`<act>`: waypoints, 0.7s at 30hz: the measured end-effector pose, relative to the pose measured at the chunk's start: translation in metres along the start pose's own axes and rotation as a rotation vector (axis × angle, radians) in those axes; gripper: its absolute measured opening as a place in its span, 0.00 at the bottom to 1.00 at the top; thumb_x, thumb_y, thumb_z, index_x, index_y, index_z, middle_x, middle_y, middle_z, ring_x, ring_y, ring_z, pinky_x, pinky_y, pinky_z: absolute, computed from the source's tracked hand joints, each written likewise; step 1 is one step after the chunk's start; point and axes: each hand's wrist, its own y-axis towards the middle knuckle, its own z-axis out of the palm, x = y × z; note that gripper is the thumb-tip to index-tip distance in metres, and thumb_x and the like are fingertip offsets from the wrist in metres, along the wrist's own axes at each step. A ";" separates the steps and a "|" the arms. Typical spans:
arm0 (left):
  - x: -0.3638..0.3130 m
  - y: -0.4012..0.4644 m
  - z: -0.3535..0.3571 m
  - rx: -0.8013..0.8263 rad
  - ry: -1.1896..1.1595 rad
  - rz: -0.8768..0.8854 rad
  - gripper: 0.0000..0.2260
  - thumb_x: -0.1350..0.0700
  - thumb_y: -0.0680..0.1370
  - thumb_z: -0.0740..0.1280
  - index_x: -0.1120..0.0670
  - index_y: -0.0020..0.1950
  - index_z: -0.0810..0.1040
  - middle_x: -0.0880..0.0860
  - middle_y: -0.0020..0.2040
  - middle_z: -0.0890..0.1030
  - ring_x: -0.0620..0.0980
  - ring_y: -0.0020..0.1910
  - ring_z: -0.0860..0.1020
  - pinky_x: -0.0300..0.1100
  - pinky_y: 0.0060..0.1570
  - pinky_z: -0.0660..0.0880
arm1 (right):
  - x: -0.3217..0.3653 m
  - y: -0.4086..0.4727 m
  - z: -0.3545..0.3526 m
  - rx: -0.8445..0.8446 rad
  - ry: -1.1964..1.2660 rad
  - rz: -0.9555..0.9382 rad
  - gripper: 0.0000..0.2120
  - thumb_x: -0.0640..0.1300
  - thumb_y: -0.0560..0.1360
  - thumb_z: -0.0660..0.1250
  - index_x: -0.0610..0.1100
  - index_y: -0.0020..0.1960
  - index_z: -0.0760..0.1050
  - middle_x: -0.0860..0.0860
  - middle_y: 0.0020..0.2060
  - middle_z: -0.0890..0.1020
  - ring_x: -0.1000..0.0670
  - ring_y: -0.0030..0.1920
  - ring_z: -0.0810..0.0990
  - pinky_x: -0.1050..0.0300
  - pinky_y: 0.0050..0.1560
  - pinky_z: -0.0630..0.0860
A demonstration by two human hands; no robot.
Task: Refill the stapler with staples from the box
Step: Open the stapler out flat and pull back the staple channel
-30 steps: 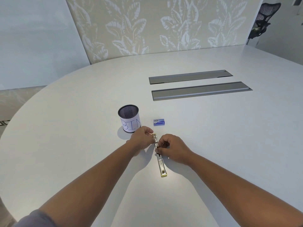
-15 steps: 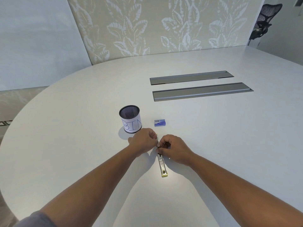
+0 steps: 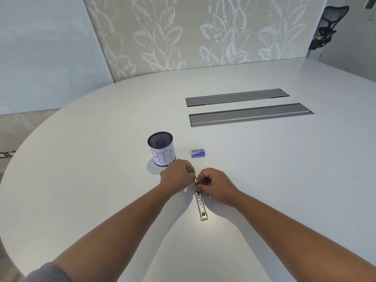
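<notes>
Change: both hands have closed in on the hinge end of the stapler; nothing else has shifted.

Slim silver metal stapler with yellow tip [image 3: 201, 206]: lies opened flat on the white oval desk [image 3: 81, 180], nearest its near edge. Judged light, rigid, smooth; best held by the sides.

Left hand [image 3: 176, 178], right hand [image 3: 215, 185]: fingers curled, pinching its far end.

Black mesh cup labelled BIN [image 3: 161, 148]: beyond the left hand.

Small blue cardboard staple box [image 3: 198, 153]: just right of the cup, apparently shut.

Hidden: hinge, any staples under the fingers.
</notes>
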 end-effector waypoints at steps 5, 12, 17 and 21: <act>-0.001 0.003 0.000 0.016 -0.237 -0.133 0.04 0.59 0.69 0.69 0.57 0.41 0.82 0.55 0.41 0.86 0.56 0.43 0.83 0.55 0.52 0.81 | 0.001 0.000 0.001 -0.004 -0.005 0.001 0.12 0.41 0.72 0.77 0.56 0.39 0.78 0.53 0.38 0.85 0.49 0.40 0.82 0.56 0.41 0.78; -0.002 0.008 0.004 0.045 -0.312 -0.190 0.05 0.62 0.70 0.68 0.59 0.44 0.81 0.58 0.45 0.85 0.60 0.50 0.82 0.54 0.55 0.79 | 0.002 0.000 0.000 -0.006 -0.008 -0.004 0.12 0.40 0.72 0.77 0.55 0.39 0.78 0.49 0.40 0.86 0.52 0.38 0.80 0.55 0.41 0.78; -0.001 0.006 0.003 0.091 -0.315 -0.177 0.07 0.64 0.68 0.71 0.53 0.40 0.77 0.54 0.41 0.80 0.56 0.43 0.77 0.50 0.48 0.76 | 0.001 0.000 0.000 0.000 -0.019 -0.004 0.12 0.40 0.72 0.76 0.55 0.39 0.78 0.52 0.38 0.84 0.53 0.37 0.77 0.54 0.41 0.77; 0.002 0.004 0.004 0.118 -0.285 -0.143 0.06 0.64 0.68 0.71 0.54 0.41 0.80 0.52 0.41 0.81 0.55 0.44 0.78 0.57 0.58 0.77 | 0.001 0.001 0.000 -0.008 -0.030 -0.007 0.12 0.40 0.71 0.76 0.56 0.38 0.78 0.55 0.36 0.83 0.54 0.36 0.77 0.55 0.41 0.77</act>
